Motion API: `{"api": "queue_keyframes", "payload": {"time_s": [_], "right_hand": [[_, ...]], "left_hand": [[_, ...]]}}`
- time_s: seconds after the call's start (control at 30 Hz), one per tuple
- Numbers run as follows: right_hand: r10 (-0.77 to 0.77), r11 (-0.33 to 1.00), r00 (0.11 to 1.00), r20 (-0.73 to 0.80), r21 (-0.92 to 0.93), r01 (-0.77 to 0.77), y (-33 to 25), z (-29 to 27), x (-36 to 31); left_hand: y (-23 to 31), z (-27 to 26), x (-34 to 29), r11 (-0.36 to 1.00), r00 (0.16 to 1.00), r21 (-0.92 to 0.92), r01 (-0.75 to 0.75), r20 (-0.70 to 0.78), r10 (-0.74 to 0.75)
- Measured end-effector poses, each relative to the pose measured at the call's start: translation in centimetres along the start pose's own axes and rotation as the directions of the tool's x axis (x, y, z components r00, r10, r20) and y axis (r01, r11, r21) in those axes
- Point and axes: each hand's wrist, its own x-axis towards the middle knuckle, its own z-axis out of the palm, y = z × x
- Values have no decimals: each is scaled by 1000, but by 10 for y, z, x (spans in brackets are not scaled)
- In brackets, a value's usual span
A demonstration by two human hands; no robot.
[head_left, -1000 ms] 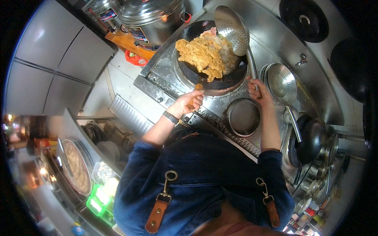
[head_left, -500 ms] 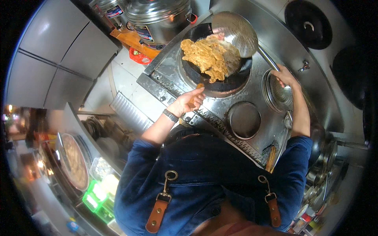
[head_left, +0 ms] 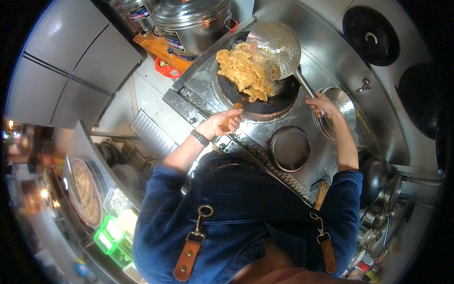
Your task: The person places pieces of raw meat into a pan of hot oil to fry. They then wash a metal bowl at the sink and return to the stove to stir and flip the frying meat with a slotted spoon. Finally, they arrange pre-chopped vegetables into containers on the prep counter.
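While the left hand (head_left: pixel 223 122) is clasping the wooden handle (head_left: pixel 238 106) at the near side of the wok (head_left: pixel 282 96), its grip is apparently serving to steady the pan. Right hand (head_left: pixel 321 104): its grip is wrapping the long shaft of a perforated ladle (head_left: pixel 285 51), the butt end projecting below the fingers; that length is presumably keeping the hand clear of the heat. Golden food (head_left: pixel 242 70): one ragged mass is lying in the wok, mainly toward its left, with the ladle's bowl covering the far right of the pan. Wok: it is sitting in a ring on the steel worktop (head_left: pixel 201 73), the ring probably keeping its base from rolling. Second strainer (head_left: pixel 347 106): it is lying beneath the line of the right forearm, seemingly parked within reach. Obscured or doubtful: the bowl is masking part of the wok's far rim; whether it is touching the food cannot be told; haze is softening the food's right edge; the left fingers are concealing much of the wooden handle; the forearm is cutting across the second strainer.
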Motion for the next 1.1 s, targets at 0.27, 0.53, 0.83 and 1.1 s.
{"api": "queue_keyframes", "payload": {"time_s": [0.27,0.53,0.83,1.1], "right_hand": [[-51,991,996,76,127,41,13,-10,12],[-22,898,997,74,440,-12,43,5,-39],[0,763,999,-44,646,28,70,35,-89],[24,732,992,-126,678,68,56,32,-115]], "left_hand": [[-1,1,1,1000,999,16,-26,-45,27],[-4,0,0,999,999,-13,-47,-29,46],[-1,-5,2,999,999,-28,-35,-19,35],[-2,-4,2,998,998,-6,-67,-15,67]]}}
